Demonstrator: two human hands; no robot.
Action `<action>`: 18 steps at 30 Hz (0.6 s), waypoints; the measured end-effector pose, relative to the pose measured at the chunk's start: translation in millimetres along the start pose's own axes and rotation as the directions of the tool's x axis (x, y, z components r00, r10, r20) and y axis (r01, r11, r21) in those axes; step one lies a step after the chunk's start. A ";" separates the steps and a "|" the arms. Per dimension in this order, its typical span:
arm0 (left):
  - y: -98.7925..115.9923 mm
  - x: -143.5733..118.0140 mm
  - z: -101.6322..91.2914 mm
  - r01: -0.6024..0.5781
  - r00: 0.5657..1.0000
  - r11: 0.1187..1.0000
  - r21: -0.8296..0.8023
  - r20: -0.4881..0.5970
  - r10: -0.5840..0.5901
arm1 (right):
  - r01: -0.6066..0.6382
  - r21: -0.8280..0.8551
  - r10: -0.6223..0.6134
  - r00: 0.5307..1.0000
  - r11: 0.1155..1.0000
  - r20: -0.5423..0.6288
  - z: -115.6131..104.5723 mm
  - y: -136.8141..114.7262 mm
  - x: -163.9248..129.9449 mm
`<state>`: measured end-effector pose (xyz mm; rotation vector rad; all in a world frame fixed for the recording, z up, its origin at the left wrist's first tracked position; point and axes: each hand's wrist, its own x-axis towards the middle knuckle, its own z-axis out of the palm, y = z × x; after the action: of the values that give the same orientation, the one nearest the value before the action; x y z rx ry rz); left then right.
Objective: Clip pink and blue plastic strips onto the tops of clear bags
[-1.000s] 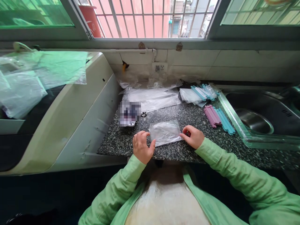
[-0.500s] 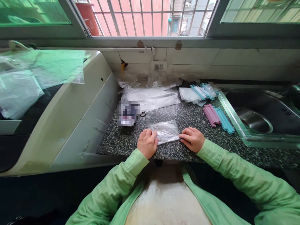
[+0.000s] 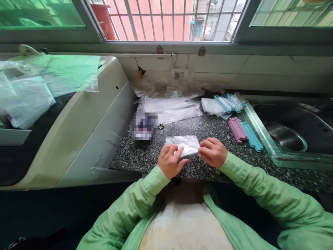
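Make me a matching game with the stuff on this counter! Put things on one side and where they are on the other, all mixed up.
Things:
1. small clear bag
2. pink sticks
3. sink
4. wall socket

Places:
A. on the tiled wall under the window
B. at the far right, sunk into the counter
C. between the left hand and the right hand
D. lying next to the blue sticks

Right pairs: 1-C, 2-D, 3-B, 4-A
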<state>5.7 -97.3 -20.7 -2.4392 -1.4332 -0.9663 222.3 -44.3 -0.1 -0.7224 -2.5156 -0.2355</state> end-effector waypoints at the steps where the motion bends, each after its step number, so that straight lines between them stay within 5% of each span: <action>1: 3.2 3.4 0.2 -0.003 1.000 1.000 -0.005 0.004 0.003 | -0.004 0.011 0.004 1.000 1.000 0.001 -4.2 -0.7 3.8; 12: 1.6 28.4 -7.6 0.027 0.999 0.998 -0.056 -0.017 -0.028 | -0.036 0.135 0.051 0.992 0.990 -0.115 -9.6 4.8 17.7; 18: -3.9 42.7 -11.4 0.068 0.997 0.985 -0.158 -0.027 -0.073 | -0.081 0.339 0.156 0.967 0.937 -0.200 -14.6 12.9 38.4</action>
<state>11.6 -69.0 13.0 -2.4827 -1.4953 -1.1715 207.3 -20.5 32.6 -0.6670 -2.2117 0.1390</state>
